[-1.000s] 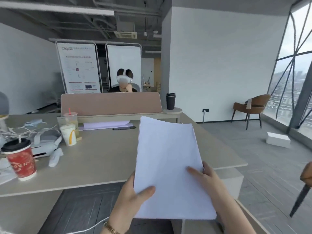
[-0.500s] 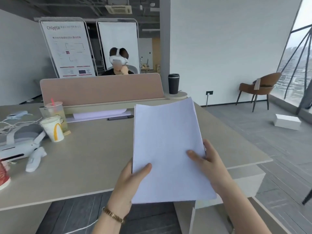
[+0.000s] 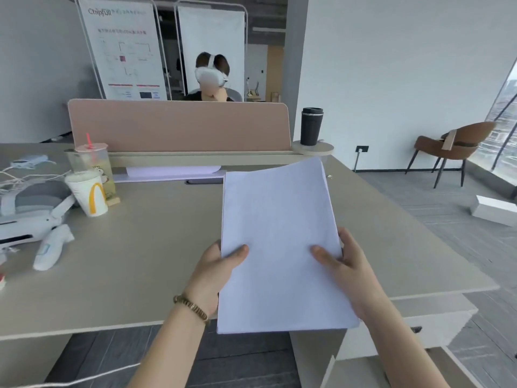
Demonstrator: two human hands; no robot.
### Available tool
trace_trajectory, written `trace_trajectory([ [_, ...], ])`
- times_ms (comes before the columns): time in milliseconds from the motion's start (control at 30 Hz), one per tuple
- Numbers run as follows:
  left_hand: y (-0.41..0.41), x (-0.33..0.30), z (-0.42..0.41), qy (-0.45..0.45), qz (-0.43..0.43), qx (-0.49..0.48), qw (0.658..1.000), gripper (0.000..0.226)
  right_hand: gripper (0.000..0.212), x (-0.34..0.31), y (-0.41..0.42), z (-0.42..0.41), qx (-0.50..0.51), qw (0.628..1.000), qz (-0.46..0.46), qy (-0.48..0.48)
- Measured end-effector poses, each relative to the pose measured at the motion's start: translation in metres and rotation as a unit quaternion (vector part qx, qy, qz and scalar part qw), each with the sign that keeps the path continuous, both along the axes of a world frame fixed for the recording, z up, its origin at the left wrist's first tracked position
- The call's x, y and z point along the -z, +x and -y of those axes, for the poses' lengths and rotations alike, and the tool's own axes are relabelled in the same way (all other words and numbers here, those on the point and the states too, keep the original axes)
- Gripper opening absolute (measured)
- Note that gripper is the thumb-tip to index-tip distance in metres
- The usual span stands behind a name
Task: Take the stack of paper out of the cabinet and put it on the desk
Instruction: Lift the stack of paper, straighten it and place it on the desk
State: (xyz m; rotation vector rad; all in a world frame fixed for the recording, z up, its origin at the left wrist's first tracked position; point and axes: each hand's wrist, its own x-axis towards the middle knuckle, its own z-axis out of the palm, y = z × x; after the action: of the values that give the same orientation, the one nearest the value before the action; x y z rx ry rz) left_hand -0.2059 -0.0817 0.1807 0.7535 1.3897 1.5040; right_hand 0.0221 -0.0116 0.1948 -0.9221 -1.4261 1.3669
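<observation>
A white stack of paper [image 3: 277,236] hangs flat over the near right part of the beige desk [image 3: 156,247], its near end past the desk's front edge. My left hand [image 3: 216,271] grips the stack's left edge, thumb on top, a bead bracelet on the wrist. My right hand [image 3: 345,268] grips the right edge, thumb on top as well. The far edge of the stack curls up slightly. The cabinet is out of sight.
A white paper cup [image 3: 89,196], a clear drink cup [image 3: 93,163], a headset [image 3: 30,214] and a white controller [image 3: 53,246] sit on the desk's left. A pink divider [image 3: 179,126] and a black tumbler [image 3: 311,126] stand at the back, a person behind. A brown chair [image 3: 453,147] is right.
Both hands have carried the stack forward and lower over the desk. The view has moved closer to the desk and tilted down.
</observation>
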Motion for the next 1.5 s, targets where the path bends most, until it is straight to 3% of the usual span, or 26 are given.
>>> trace_trajectory([
  [133,-0.007,-0.009,-0.008,-0.003,-0.015,-0.009,1.000,0.017,0.024,-0.006,-0.007,-0.007,0.004,1.000,-0.005,0.017],
  [400,-0.005,-0.029,-0.034,0.087,-0.098,-0.014,0.991,0.024,0.011,-0.018,-0.009,-0.028,0.003,0.999,-0.008,0.031],
  [833,0.005,-0.013,-0.053,0.143,-0.187,-0.078,0.969,0.028,0.048,0.005,-0.020,-0.053,0.025,0.992,0.072,0.103],
  [1100,0.002,0.018,-0.056,0.119,-0.118,-0.096,0.981,0.028,0.021,0.018,-0.025,-0.056,0.013,0.990,0.082,0.110],
  [1233,-0.009,0.016,-0.060,0.128,-0.089,-0.107,0.982,0.014,0.028,0.002,-0.024,-0.059,0.004,0.992,0.058,0.115],
  [1300,-0.012,0.006,-0.063,0.147,-0.077,-0.095,0.982,0.018,0.028,-0.008,-0.025,-0.064,0.012,0.993,0.021,0.115],
  [1367,-0.010,0.002,-0.066,0.148,-0.085,-0.089,0.981,0.027,0.026,-0.014,-0.028,-0.068,0.029,0.992,0.004,0.123],
  [1500,-0.003,0.000,-0.075,0.126,-0.128,-0.106,0.978,0.014,0.023,-0.017,-0.037,-0.074,0.062,0.989,0.020,0.136],
])
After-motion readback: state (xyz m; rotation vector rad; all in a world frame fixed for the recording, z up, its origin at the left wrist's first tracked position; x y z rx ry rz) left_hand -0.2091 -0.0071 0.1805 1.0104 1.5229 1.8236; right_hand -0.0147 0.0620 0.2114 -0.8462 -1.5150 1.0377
